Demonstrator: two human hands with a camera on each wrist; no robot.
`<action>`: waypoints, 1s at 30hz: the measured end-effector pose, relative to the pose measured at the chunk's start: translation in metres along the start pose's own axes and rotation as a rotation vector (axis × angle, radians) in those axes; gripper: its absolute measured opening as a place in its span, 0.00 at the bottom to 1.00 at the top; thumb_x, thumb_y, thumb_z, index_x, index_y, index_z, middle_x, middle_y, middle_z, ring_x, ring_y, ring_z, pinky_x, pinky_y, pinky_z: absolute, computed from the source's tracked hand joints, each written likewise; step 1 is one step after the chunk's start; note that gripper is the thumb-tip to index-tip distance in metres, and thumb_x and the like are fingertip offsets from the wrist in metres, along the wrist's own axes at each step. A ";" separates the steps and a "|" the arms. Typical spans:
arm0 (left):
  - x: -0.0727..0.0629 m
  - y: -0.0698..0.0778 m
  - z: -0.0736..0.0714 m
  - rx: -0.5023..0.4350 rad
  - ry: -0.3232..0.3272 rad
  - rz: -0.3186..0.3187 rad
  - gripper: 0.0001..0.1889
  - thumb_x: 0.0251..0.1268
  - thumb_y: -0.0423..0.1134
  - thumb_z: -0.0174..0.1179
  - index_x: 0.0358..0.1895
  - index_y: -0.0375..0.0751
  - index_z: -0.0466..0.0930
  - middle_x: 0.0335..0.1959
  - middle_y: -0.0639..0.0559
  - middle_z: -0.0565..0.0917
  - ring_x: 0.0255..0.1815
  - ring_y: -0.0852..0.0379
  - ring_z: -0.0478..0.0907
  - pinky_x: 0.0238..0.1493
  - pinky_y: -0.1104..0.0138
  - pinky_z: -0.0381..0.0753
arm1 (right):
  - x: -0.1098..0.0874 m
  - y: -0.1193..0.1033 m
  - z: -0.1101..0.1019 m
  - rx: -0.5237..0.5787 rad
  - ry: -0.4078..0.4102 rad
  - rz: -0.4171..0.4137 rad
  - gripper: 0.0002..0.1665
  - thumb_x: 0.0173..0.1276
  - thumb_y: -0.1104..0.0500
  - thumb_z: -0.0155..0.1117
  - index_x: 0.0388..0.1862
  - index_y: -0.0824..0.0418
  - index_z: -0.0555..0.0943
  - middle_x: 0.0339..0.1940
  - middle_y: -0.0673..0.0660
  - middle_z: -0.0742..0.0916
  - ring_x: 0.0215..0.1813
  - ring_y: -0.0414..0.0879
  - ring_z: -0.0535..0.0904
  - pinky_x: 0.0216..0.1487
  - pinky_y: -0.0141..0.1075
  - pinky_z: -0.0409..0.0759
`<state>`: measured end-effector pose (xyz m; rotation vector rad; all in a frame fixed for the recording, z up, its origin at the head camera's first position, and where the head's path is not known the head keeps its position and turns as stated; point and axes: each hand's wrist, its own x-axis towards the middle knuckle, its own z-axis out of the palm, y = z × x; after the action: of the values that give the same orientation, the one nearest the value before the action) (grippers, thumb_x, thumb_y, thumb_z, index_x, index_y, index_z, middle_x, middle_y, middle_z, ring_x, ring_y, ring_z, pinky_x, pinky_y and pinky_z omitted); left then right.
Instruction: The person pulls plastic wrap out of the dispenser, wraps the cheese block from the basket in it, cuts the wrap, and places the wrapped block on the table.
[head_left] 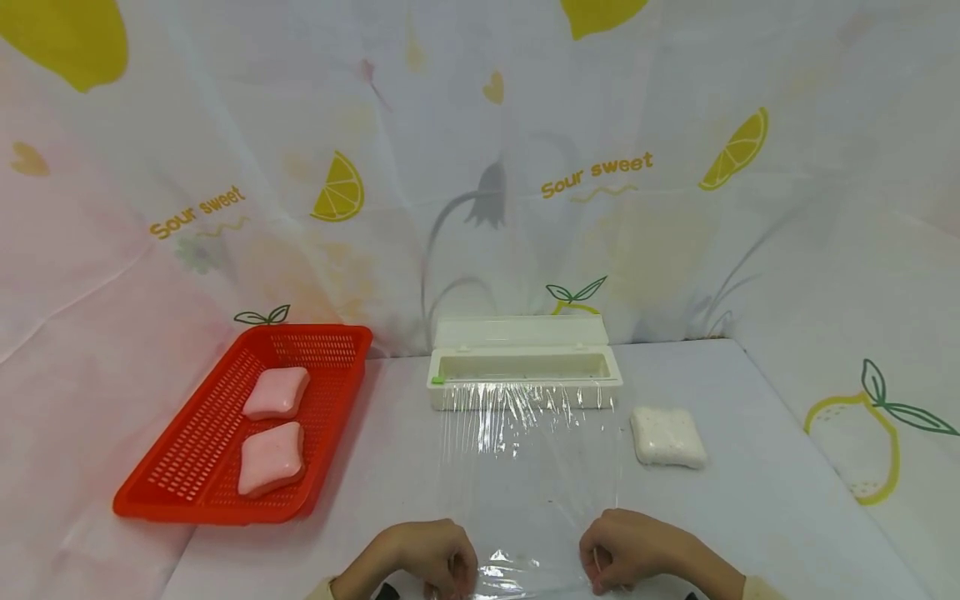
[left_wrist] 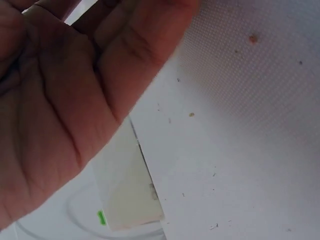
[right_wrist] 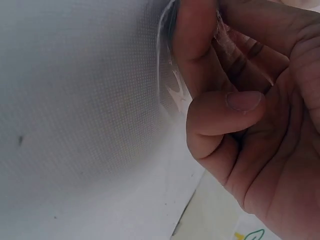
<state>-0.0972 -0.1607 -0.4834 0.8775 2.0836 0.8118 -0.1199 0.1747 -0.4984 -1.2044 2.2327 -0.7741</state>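
A sheet of clear plastic wrap (head_left: 525, 492) stretches over the table from a white wrap dispenser (head_left: 525, 396), whose lid stands raised at the back. At the sheet's near left corner my left hand (head_left: 438, 554) pinches the film with curled fingers. My right hand (head_left: 630, 550) pinches the near right corner; in the right wrist view, film shows between the fingers (right_wrist: 197, 50). Glossy creases run along the dispenser's front edge and between the two hands. A white, pillow-shaped piece (head_left: 667, 437), looking like a soap bar, lies right of the sheet.
A red perforated basket (head_left: 217, 512) stands at the left with two pink pillow-shaped pieces (head_left: 272, 458) inside. Behind the table hangs a white cloth (head_left: 480, 167) printed with lemons. The white table (head_left: 780, 467) ends at a right edge beside the cloth.
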 end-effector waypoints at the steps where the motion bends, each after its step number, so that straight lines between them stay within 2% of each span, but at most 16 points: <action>1: 0.000 0.001 0.000 0.021 0.003 0.006 0.10 0.47 0.20 0.69 0.27 0.40 0.85 0.17 0.65 0.78 0.16 0.75 0.71 0.17 0.74 0.76 | 0.000 0.000 0.000 -0.011 0.001 0.009 0.12 0.53 0.58 0.78 0.22 0.48 0.80 0.11 0.33 0.74 0.14 0.22 0.67 0.22 0.24 0.71; 6: -0.001 0.007 0.003 0.120 0.036 0.051 0.08 0.46 0.24 0.71 0.26 0.40 0.84 0.19 0.65 0.78 0.21 0.75 0.71 0.25 0.77 0.75 | 0.001 -0.001 0.000 -0.045 0.008 0.051 0.13 0.51 0.56 0.79 0.20 0.46 0.79 0.11 0.32 0.73 0.17 0.24 0.69 0.27 0.25 0.68; 10: -0.005 0.015 0.007 0.164 0.047 0.010 0.06 0.50 0.29 0.69 0.26 0.43 0.83 0.18 0.67 0.74 0.21 0.74 0.69 0.25 0.76 0.74 | 0.001 -0.003 -0.001 -0.048 0.012 0.071 0.14 0.50 0.55 0.79 0.20 0.46 0.79 0.11 0.32 0.73 0.17 0.25 0.69 0.30 0.25 0.67; 12: -0.008 0.019 0.007 0.199 0.050 -0.012 0.04 0.54 0.32 0.68 0.27 0.45 0.83 0.20 0.67 0.74 0.22 0.73 0.69 0.25 0.75 0.74 | 0.001 -0.004 -0.001 -0.045 0.012 0.073 0.14 0.50 0.56 0.79 0.20 0.46 0.79 0.11 0.32 0.73 0.14 0.25 0.68 0.29 0.25 0.67; 16: -0.014 0.024 -0.001 0.309 0.091 0.026 0.02 0.58 0.37 0.67 0.33 0.45 0.84 0.25 0.67 0.76 0.28 0.73 0.71 0.31 0.77 0.73 | 0.001 -0.007 -0.001 -0.038 0.014 0.089 0.14 0.50 0.57 0.79 0.20 0.47 0.79 0.11 0.33 0.73 0.14 0.25 0.68 0.30 0.25 0.67; 19: -0.023 0.026 -0.017 0.311 0.156 0.043 0.05 0.62 0.40 0.67 0.38 0.45 0.83 0.32 0.66 0.77 0.34 0.72 0.73 0.38 0.75 0.75 | 0.001 -0.008 0.000 -0.026 0.010 0.107 0.15 0.50 0.58 0.79 0.20 0.47 0.79 0.11 0.33 0.73 0.14 0.27 0.69 0.30 0.26 0.68; 23: -0.038 0.029 -0.044 0.238 0.286 -0.014 0.08 0.66 0.43 0.65 0.45 0.47 0.82 0.40 0.63 0.79 0.43 0.64 0.76 0.48 0.67 0.78 | 0.002 -0.008 0.000 -0.011 0.006 0.118 0.15 0.50 0.59 0.79 0.19 0.47 0.79 0.11 0.33 0.73 0.13 0.27 0.68 0.26 0.26 0.69; 30: -0.073 0.037 -0.086 0.345 0.565 -0.148 0.13 0.64 0.45 0.66 0.50 0.50 0.80 0.48 0.59 0.79 0.50 0.56 0.76 0.51 0.59 0.80 | 0.003 -0.006 0.001 0.023 0.013 0.066 0.14 0.49 0.61 0.79 0.20 0.49 0.79 0.10 0.33 0.73 0.11 0.24 0.67 0.19 0.25 0.70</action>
<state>-0.1164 -0.2193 -0.3822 0.7060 2.8112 0.6825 -0.1175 0.1698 -0.4956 -1.1128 2.2561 -0.7816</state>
